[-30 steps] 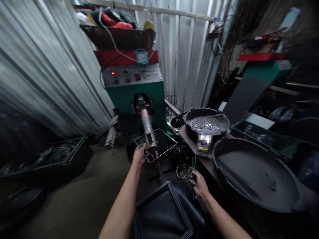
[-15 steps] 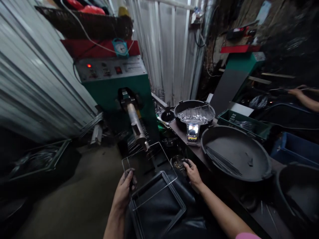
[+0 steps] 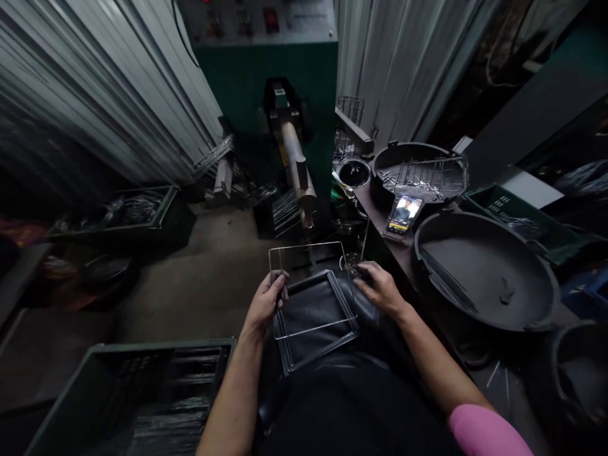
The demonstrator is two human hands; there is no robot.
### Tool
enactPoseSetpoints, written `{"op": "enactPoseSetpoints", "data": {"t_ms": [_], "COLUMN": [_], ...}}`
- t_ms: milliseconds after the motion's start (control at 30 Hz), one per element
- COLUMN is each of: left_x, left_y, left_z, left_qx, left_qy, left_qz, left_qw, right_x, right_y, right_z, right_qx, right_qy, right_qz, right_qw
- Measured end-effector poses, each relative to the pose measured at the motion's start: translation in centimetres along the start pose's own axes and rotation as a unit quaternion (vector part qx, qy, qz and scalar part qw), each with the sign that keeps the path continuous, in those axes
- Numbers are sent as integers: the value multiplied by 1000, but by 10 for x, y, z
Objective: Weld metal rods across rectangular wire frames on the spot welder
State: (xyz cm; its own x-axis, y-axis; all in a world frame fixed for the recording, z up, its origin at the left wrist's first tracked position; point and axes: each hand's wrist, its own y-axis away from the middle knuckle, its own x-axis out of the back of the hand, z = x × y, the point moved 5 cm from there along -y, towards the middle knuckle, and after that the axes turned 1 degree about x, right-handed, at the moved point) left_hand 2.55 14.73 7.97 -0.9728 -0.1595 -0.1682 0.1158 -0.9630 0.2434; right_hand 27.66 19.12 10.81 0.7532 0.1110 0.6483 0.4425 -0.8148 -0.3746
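Observation:
My left hand (image 3: 272,296) is closed on the left side of a thin rectangular wire frame (image 3: 305,246), which is tilted over my lap. A stack of similar wire frames (image 3: 319,356) lies below it on the dark apron (image 3: 380,392) across my lap. To the right of the frame, my right hand (image 3: 384,290) has its fingers pinched together, with a thin straight wire (image 3: 365,239) standing up from them. Ahead of both hands, the metal arm (image 3: 298,166) of a green machine (image 3: 237,82) points toward me.
Green crates with wire pieces stand at the lower left (image 3: 99,349) and farther back (image 3: 164,212). On the right-hand bench are a round black pan with rods (image 3: 503,247), another pan holding wire racks (image 3: 380,168), and a lit phone (image 3: 405,212). Corrugated metal walls (image 3: 142,82) rise behind.
My view has tipped down, bringing the lower-left crate into sight. The wire frame has come back over the stack, still in my left hand. My right hand stays beside it with the thin wire.

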Motion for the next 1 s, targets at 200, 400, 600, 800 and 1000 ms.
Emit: {"op": "enactPoseSetpoints", "data": {"t_ms": [200,400,600,800,1000], "left_x": [-8,-11,-12,-11,-13], "left_y": [-8,-4,-7,-11,-16], "left_z": [1,3,3,4,5], "left_qx": [-6,1,-14,-13,-19], "left_qy": [32,47,46,39,45], "left_qz": [10,4,5,6,0], "left_qw": [999,999,999,999,999], "right_x": [-45,-64,-62,-59,-56], "right_y": [9,14,12,9,4], "right_z": [-65,-67,-71,-69,-67], "right_qx": [59,37,31,32,22], "right_qy": [0,26,80,72,85], "right_qz": [-274,-312,-320,-320,-313], "right_qw": [960,949,943,944,946]}}
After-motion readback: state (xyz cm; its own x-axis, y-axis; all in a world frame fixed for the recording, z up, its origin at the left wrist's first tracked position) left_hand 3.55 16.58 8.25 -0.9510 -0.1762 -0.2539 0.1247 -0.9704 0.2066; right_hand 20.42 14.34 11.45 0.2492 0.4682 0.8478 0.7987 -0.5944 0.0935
